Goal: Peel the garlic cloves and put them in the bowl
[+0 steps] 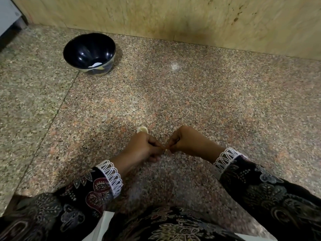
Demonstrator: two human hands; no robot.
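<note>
On the counter (191,93), the bowl (89,53) sits at ten o'clock, near the wall (173,16) behind. At six o'clock the left hand (142,148) and right hand (189,141) meet fingertip to fingertip, a garlic clove (142,129) just behind the left.
</note>
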